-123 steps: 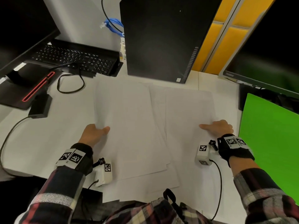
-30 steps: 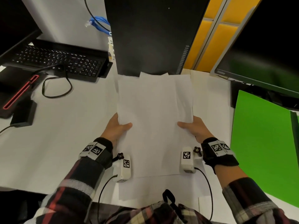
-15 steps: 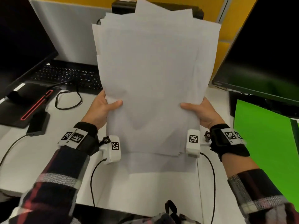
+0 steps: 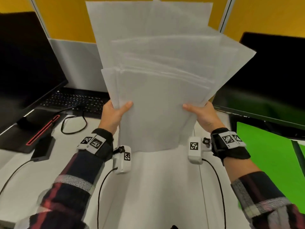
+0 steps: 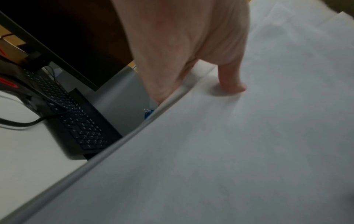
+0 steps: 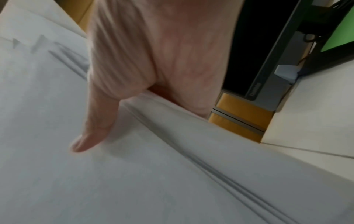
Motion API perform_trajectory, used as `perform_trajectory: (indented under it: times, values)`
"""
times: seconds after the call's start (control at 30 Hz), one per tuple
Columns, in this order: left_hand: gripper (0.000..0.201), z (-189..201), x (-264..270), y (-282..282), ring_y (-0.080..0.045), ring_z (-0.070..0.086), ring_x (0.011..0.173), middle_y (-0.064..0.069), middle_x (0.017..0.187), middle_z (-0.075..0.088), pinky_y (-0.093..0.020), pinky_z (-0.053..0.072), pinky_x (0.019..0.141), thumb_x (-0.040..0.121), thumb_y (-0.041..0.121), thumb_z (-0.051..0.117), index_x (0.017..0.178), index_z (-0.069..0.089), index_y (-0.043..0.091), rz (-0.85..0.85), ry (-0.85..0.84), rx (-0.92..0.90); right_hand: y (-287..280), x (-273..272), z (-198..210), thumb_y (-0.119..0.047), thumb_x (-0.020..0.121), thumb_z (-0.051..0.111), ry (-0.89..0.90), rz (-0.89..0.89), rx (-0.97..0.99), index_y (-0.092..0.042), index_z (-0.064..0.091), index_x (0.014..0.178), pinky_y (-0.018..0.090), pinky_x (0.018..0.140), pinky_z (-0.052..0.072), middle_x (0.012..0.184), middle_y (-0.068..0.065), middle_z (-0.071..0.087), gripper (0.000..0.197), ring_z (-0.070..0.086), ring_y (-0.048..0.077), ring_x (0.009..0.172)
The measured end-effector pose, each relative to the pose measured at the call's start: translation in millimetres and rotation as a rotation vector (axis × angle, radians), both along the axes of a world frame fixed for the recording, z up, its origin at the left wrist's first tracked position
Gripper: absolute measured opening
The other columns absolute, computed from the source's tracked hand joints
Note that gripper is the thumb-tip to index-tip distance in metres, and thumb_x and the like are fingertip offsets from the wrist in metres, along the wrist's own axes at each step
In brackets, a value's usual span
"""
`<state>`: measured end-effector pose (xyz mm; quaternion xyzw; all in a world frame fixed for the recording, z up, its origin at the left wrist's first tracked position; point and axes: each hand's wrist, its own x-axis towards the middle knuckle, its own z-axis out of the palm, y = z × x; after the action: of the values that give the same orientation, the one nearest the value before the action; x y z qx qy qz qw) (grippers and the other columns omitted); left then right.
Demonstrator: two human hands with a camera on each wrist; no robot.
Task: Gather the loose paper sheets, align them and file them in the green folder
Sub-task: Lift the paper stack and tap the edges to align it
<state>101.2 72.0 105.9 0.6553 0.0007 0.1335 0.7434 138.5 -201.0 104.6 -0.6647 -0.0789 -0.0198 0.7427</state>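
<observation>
Both your left hand [image 4: 113,115] and right hand [image 4: 202,115] pinched the thin white paper sheets [image 4: 158,80] low at the sides; floppy, slippery, probably best held there.

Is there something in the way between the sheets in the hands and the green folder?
Nothing visible. The sheets are held upright above the desk by the left hand and right hand; the folder lies to their right, with only bare desk between.

Black keyboard [image 4: 72,101] at 9 o'clock on white table [image 4: 33,176], dark monitor [image 4: 24,63] behind it; 2nd monitor [image 4: 272,76] at 3 o'clock; yellow partition [image 4: 69,19] at 12.
</observation>
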Motion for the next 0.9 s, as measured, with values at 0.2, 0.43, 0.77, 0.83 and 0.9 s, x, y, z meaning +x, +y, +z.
perform_trajectory:
  times: [0.2, 0.43, 0.77, 0.83, 0.9]
  values:
    - [0.025, -1, -4, -8, 0.002, 0.067, 0.075, 0.008, 0.092, 0.066, -0.012, 0.054, 0.065, 0.078, 0.006, 0.069, 0.091, 0.06, 0.025, 0.051, -0.034, -0.01, 1, 3, 4, -0.056, 0.027, 0.088, -0.051, -0.12, 0.075, -0.02, 0.065, 0.095, 0.018, 0.071, 0.055, 0.082, -0.016, 0.075, 0.081, 0.071, 0.002, 0.081]
    - [0.038, 3, -3, -15, 0.0, 0.065, 0.085, 0.009, 0.095, 0.066, -0.012, 0.055, 0.07, 0.069, 0.005, 0.077, 0.094, 0.059, 0.027, 0.022, -0.017, 0.055, 10, 0, 24, -0.068, 0.04, 0.077, -0.161, -0.089, -0.001, -0.013, 0.054, 0.118, 0.016, 0.072, 0.054, 0.1, -0.012, 0.07, 0.098, 0.069, 0.002, 0.09]
    - [0.033, -3, -2, -35, 0.009, 0.064, 0.067, 0.01, 0.085, 0.063, -0.004, 0.051, 0.062, 0.075, 0.004, 0.073, 0.105, 0.062, 0.008, 0.123, -0.016, 0.019, 25, -1, -7, -0.019, 0.079, 0.07, -0.039, -0.142, 0.024, -0.01, 0.054, 0.121, 0.015, 0.067, 0.054, 0.104, -0.002, 0.066, 0.046, 0.066, 0.009, 0.09]
    - [0.031, 6, -1, -38, 0.003, 0.063, 0.074, 0.01, 0.085, 0.064, -0.007, 0.052, 0.066, 0.075, 0.004, 0.072, 0.105, 0.063, 0.007, 0.17, -0.049, -0.01, 26, -1, 2, -0.012, 0.081, 0.068, -0.084, -0.176, 0.016, -0.012, 0.057, 0.115, 0.018, 0.07, 0.055, 0.103, -0.002, 0.067, 0.036, 0.067, 0.007, 0.088]
    - [0.027, 14, 1, -39, -0.001, 0.063, 0.079, 0.01, 0.087, 0.064, -0.01, 0.054, 0.07, 0.075, 0.006, 0.073, 0.098, 0.063, 0.015, 0.181, -0.092, -0.013, 21, 0, 16, -0.009, 0.08, 0.069, -0.163, -0.209, 0.028, -0.013, 0.057, 0.112, 0.021, 0.072, 0.056, 0.103, -0.003, 0.067, 0.034, 0.069, 0.006, 0.088]
